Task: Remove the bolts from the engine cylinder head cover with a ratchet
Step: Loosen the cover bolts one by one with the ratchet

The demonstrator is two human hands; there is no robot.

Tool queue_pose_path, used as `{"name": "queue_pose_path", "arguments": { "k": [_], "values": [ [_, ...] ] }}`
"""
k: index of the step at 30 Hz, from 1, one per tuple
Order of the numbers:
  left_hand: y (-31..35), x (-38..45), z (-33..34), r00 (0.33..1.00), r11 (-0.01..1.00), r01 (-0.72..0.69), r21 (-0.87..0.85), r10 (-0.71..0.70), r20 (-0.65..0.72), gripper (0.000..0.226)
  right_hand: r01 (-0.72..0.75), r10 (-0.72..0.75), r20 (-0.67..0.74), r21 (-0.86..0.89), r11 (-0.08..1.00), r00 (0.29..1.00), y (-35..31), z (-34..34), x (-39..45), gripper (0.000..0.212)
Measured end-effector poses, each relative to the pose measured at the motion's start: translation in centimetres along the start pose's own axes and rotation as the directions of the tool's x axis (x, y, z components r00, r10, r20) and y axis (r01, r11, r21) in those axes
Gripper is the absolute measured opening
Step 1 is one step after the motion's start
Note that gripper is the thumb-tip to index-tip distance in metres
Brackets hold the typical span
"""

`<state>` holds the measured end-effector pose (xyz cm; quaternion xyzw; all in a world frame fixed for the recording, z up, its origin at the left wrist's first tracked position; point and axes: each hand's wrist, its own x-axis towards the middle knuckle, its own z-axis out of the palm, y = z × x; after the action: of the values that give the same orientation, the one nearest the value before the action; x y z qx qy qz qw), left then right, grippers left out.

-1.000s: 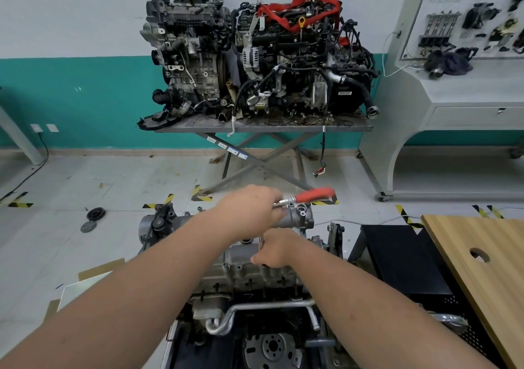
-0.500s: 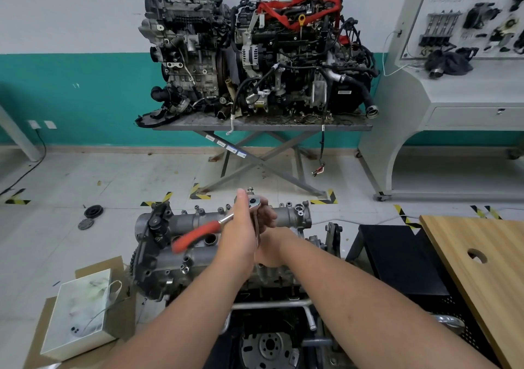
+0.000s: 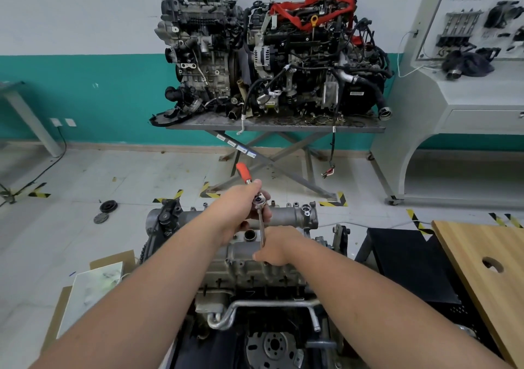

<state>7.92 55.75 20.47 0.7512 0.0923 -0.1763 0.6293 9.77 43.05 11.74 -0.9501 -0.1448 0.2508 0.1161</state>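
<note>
Left hand [image 3: 238, 207]: gripping the ratchet [image 3: 256, 198], orange handle pointing to 11 o'clock.
Right hand [image 3: 276, 245]: pinching the extension bar [image 3: 262, 228].
Cylinder head cover [image 3: 241, 255]: sitting under both hands, centre frame.
Cardboard box [image 3: 85, 292]: lying at 8 o'clock, holding a white sheet.

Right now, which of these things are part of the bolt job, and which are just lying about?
In the job:
- ratchet, gripped by the left hand
- extension bar, steadied by the right hand
- cylinder head cover

Lying about:
- two engines on a stand
- pulleys on the floor
- cardboard box
- wooden board
</note>
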Motion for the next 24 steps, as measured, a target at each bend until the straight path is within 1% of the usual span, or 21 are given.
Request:
{"name": "queue_pose_path", "arguments": {
  "k": [2,4,7,10,12,14,17,21,24],
  "values": [
    [0.3,-0.2,0.0,1.0,1.0,0.012,0.01,-0.012,0.01,0.036,0.038,-0.039,-0.03,-0.028,0.999,0.999,0.1,0.3,0.1,0.026],
    [0.3,-0.2,0.1,1.0,0.999,0.004,0.046,-0.002,-0.028,0.035,0.083,-0.087,-0.057,-0.068,0.994,0.995,0.3,0.5,0.1,0.024],
    [0.1,-0.3,-0.1,0.997,0.994,-0.015,0.108,0.023,-0.074,0.038,0.147,-0.157,-0.064,-0.134,0.98,0.986,0.6,0.1,0.2,0.032],
    [-0.4,-0.5,-0.6,0.998,1.0,-0.021,0.009,0.021,-0.063,0.036,0.167,-0.184,-0.078,-0.191,0.967,0.98,0.5,-0.1,0.4,0.043],
    [-0.5,-0.6,-0.8,0.999,0.998,-0.019,-0.061,0.016,-0.045,0.034,0.152,-0.161,-0.054,-0.139,0.978,0.985,0.4,0.1,0.6,0.041],
    [-0.6,-0.6,-0.7,1.0,0.992,-0.017,-0.124,0.015,-0.009,0.031,0.138,-0.138,-0.008,-0.043,0.99,0.99,0.4,0.5,0.5,0.032],
    [-0.6,-0.6,-0.6,1.0,0.981,-0.002,-0.195,0.006,0.022,0.031,0.116,-0.115,-0.014,0.09,0.989,0.993,0.5,0.9,0.2,0.022],
    [-0.5,-0.5,-0.6,0.992,0.964,0.038,-0.262,-0.005,0.125,0.033,0.138,-0.131,-0.059,0.138,0.981,0.99,0.5,1.0,-0.2,0.022],
    [-0.4,-0.5,-0.5,0.981,0.956,0.067,-0.286,-0.011,0.192,0.033,0.158,-0.144,-0.092,0.161,0.974,0.985,0.4,1.1,-0.6,0.016]
  ]
}}
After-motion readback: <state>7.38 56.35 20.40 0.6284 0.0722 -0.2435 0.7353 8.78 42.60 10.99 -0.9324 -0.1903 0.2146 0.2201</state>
